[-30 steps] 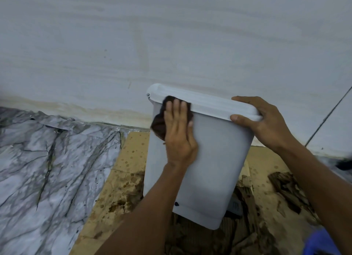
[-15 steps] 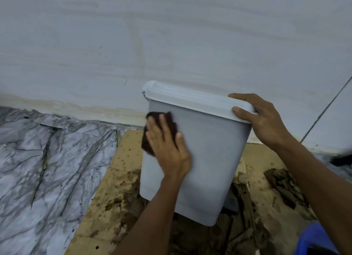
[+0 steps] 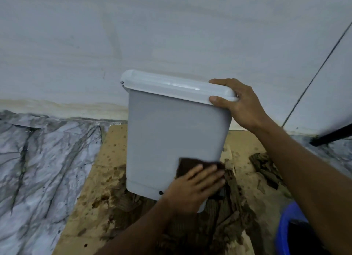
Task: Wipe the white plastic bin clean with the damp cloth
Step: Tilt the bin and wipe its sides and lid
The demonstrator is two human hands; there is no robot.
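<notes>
Brown cloth (image 3: 192, 164), apparently damp, pressed against bin (image 3: 171, 130).

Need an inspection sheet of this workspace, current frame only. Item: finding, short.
Surface: cardboard on the floor, wet and brown-stained under the bin.
Job's things: white bin, lid closed; dark cloth against its lower front.
Clutter: soggy torn scraps; blue tub at lower right.
Grippers: left hand presses the cloth flat on the bin; right hand grips the lid corner.
Cables: thin dark line on the wall at right; cable or seam, cannot tell.
Surroundings: pale wall; marble-pattern sheet at left; dark bar at far right.
</notes>
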